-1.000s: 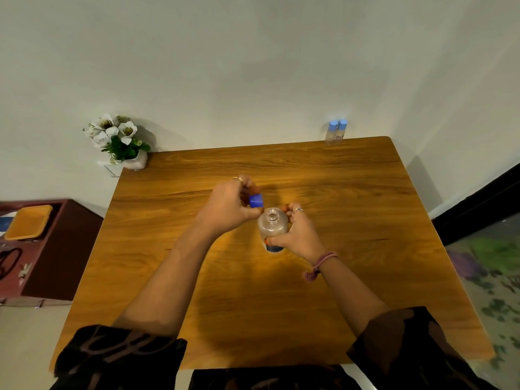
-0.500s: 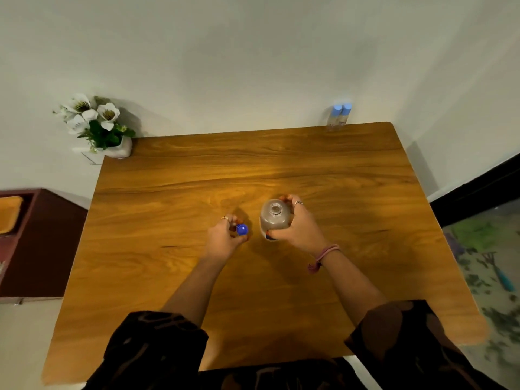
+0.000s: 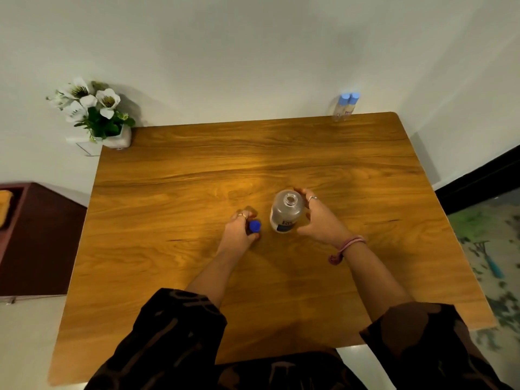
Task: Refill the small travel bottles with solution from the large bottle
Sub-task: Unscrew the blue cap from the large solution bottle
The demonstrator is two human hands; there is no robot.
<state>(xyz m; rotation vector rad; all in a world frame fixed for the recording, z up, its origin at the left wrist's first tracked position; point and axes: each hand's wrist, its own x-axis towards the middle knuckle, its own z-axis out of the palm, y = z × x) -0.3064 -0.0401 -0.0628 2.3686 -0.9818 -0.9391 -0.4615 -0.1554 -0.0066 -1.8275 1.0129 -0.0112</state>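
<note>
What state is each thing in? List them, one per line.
Large clear plastic bottle: upright, uncapped, mouth open.
Dark blue screw cap: off the bottle, held low by the table.
Two small light-blue-capped travel bottles: upright, capped, far table edge.
Left hand: grips the cap.
Right hand: fingers curved around the bottle.

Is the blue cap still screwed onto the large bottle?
No. The large bottle stands open-necked; the left hand holds the blue cap beside it.
</note>
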